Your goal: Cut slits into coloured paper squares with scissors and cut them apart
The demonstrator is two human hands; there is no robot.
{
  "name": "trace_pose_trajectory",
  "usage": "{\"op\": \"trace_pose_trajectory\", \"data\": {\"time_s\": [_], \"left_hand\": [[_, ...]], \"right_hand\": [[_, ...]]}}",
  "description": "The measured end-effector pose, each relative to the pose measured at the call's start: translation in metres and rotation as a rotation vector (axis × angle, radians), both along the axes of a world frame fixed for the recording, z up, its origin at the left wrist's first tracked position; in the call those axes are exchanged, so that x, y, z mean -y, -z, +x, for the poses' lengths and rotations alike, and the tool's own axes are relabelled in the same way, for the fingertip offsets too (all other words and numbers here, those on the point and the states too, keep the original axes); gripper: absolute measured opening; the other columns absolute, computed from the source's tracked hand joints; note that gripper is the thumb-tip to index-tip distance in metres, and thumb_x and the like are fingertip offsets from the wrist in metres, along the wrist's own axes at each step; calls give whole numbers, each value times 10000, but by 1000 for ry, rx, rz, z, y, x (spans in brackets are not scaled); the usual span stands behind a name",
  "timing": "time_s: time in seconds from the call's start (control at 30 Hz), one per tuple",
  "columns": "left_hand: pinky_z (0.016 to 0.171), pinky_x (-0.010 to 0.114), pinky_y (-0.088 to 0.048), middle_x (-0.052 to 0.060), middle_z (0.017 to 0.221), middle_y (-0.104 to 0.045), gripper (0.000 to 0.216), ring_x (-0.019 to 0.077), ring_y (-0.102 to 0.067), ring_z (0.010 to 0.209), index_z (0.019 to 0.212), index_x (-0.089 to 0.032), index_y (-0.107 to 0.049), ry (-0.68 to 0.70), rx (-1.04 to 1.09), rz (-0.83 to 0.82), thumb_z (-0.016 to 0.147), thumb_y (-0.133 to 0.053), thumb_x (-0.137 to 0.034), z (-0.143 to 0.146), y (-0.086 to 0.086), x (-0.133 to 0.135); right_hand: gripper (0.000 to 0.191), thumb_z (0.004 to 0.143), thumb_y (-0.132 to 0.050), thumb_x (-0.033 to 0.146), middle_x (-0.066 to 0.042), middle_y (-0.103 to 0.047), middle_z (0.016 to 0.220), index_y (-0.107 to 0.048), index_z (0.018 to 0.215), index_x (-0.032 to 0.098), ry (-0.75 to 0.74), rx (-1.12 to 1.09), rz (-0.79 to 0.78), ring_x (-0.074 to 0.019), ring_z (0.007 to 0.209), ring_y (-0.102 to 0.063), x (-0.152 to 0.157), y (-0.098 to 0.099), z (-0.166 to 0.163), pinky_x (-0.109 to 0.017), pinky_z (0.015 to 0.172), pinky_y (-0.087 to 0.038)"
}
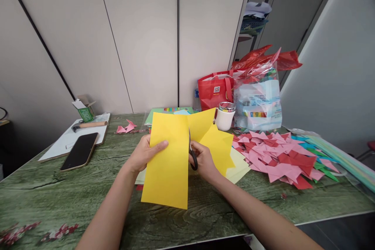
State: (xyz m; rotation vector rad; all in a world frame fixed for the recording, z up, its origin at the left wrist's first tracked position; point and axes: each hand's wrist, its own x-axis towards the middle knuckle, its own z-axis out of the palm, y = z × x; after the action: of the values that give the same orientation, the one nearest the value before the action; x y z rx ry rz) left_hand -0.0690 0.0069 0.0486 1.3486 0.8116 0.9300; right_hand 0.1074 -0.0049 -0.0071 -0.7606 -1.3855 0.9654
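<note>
My left hand [149,151] grips the left edge of a sheet of yellow paper [167,172], thumb on the front face and fingers behind. Black-handled scissors [193,159] are in my right hand [204,160], their blades standing upright in a cut that runs up the sheet. To the right of the cut, a strip of the sheet bends away toward the back. Behind my right hand lie more yellow paper [218,146] and pale yellow sheets [238,166] on the table. The tips of the blades are partly hidden by the paper.
Right of my hands is a heap of pink and red folded paper pieces [275,156]. A white jar [225,117], a red bag [215,91] and a filled plastic bag [258,101] stand behind. At left lie a phone [80,150] and a hammer [90,124] on a white board.
</note>
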Motion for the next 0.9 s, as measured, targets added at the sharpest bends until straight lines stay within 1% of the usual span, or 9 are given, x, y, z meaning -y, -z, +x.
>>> {"op": "trace_pose_trajectory", "data": {"time_s": [0.13, 0.23, 0.37, 0.47, 0.57, 0.67, 0.77, 0.9], "left_hand": [[546, 277, -486, 63, 805, -671, 261, 180, -620, 633, 873, -145, -578, -23, 19, 11, 664, -643, -286, -2, 1, -2], [554, 273, -489, 71, 837, -671, 244, 174, -622, 638, 871, -147, -584, -24, 46, 21, 672, -639, -276, -3, 0, -2], [581, 264, -497, 82, 895, -666, 232, 166, -627, 654, 880, -148, -593, -24, 100, 48, 684, -632, -266, -4, 0, -4], [589, 265, -502, 86, 891, -669, 214, 168, -629, 651, 861, -141, -603, -24, 112, 29, 690, -628, -268, -4, 1, -4], [587, 273, -506, 93, 885, -671, 234, 175, -632, 646, 872, -135, -612, -32, 110, 13, 691, -626, -283, -3, 2, -4], [578, 274, -507, 91, 898, -668, 298, 176, -631, 646, 937, -140, -604, -51, 106, 8, 679, -636, -285, -2, 3, -4], [584, 278, -506, 77, 895, -669, 313, 171, -629, 655, 952, -149, -599, -61, 95, 0, 671, -643, -279, -2, 3, -4], [596, 286, -503, 67, 868, -670, 305, 181, -626, 682, 922, -147, -604, -70, 72, 19, 656, -653, -289, -2, 2, -3]], "right_hand": [[177, 604, -651, 248, 53, -455, 557, -510, 665, 160, -9, 4, -2, -63, 494, -377, -1, 2, -1, -180, 490, -353], [160, 608, -648, 212, 50, -466, 573, -516, 685, 166, -20, -10, 15, -71, 514, -402, -2, 5, -1, -182, 504, -361], [189, 627, -631, 206, 8, -545, 693, -552, 796, 173, -43, 2, 61, -119, 626, -492, -4, 9, 0, -224, 599, -418], [195, 655, -604, 195, -22, -576, 770, -572, 846, 175, -19, 74, 114, -151, 712, -528, -5, 10, 1, -262, 690, -436], [284, 662, -610, 206, -45, -600, 873, -570, 942, 181, -28, 93, 129, -172, 789, -548, -4, 9, 1, -283, 755, -436], [392, 658, -631, 248, -57, -601, 970, -542, 1036, 195, -100, 34, 102, -185, 850, -560, -4, 8, 0, -299, 785, -441], [397, 647, -647, 274, -57, -602, 995, -554, 1025, 196, -162, -11, 83, -196, 890, -562, -2, 7, -2, -317, 808, -441], [378, 624, -667, 302, -53, -619, 959, -578, 974, 191, -184, -24, 70, -202, 878, -571, 0, 3, -3, -318, 776, -458]]}}
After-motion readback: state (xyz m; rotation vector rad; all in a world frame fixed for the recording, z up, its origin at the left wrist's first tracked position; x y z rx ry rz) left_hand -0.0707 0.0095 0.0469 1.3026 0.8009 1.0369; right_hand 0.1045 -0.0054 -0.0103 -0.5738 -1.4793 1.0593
